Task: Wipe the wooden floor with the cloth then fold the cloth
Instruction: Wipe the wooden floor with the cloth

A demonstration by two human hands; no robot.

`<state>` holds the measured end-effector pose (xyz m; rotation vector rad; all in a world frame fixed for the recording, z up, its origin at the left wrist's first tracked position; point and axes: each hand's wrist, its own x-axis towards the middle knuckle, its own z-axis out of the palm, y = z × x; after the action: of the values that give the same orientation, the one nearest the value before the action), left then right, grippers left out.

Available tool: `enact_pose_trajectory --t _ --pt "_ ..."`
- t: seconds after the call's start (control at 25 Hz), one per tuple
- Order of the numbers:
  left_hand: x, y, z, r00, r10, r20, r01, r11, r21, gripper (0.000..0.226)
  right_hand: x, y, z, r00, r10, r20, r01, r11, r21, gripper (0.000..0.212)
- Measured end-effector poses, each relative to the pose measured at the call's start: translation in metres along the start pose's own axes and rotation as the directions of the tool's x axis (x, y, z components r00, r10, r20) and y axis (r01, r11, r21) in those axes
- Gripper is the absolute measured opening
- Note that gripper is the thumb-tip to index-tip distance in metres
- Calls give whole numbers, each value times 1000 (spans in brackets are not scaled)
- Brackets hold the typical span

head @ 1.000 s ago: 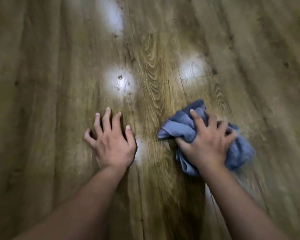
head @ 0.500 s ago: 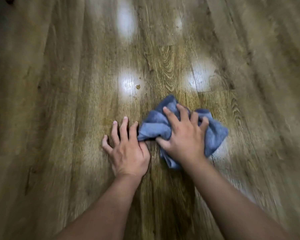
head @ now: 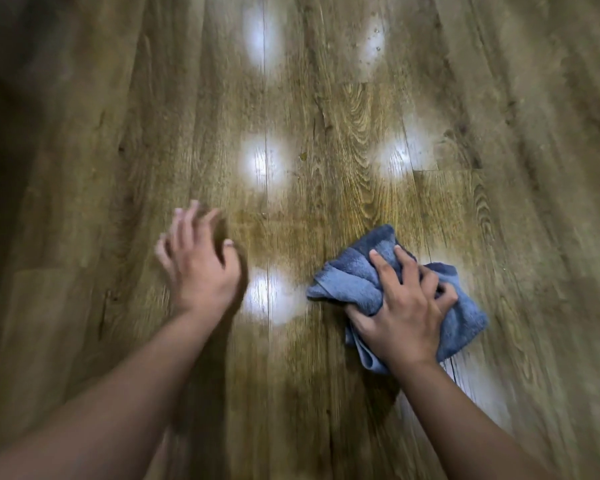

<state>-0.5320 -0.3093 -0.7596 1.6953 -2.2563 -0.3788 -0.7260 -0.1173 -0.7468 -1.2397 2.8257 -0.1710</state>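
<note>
A crumpled blue cloth (head: 354, 282) lies bunched on the wooden floor (head: 343, 133), right of centre. My right hand (head: 404, 313) sits on top of it, fingers curled into the folds and gripping it against the boards. My left hand (head: 198, 268) is to the left of the cloth, well apart from it, fingers spread and relaxed, blurred, holding nothing; whether it touches the floor I cannot tell.
Bright light reflections (head: 264, 164) shine on the planks ahead of and between my hands. A few small water droplets (head: 374, 39) dot the floor at the far top right. The left edge of the view is dark.
My right hand has slid the cloth to the right, away from my left hand. My left hand has shifted left and blurs with motion.
</note>
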Motion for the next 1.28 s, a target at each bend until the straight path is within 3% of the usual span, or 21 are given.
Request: enact_pose_trajectory --t 0.08,0.2,0.52,0.68,0.84,1.0,1.12,1.28 --pt "6 -38 -9 995 -102 -15 103 988 112 55 0 1 3 1000 -18 -24 18 1000 -5 87" --pt "-5 -53 -7 974 -226 -10 225 963 151 60 1 1 4 999 -26 -37 26 1000 5 87" --pt "-4 -53 2 977 -205 -61 213 960 184 63 6 -2 10 999 -17 -28 15 999 -52 87" --pt "-5 -49 -1 977 -201 -65 209 962 174 63 47 -51 11 1000 8 -12 -9 997 -74 89" --pt "-3 -48 -1 976 -207 -66 216 960 177 62 122 -151 20 991 -103 91 107 993 -41 90" --pt "-3 -47 -4 976 -208 -64 217 961 172 61 111 -207 26 934 -329 139 336 942 -30 91" --pt "-4 -49 -6 978 -199 -54 206 963 172 63 60 -181 23 888 -438 139 443 897 -3 93" --pt "-2 -48 -5 976 -209 -66 217 959 184 58 46 -109 18 912 -403 75 405 914 -20 86"
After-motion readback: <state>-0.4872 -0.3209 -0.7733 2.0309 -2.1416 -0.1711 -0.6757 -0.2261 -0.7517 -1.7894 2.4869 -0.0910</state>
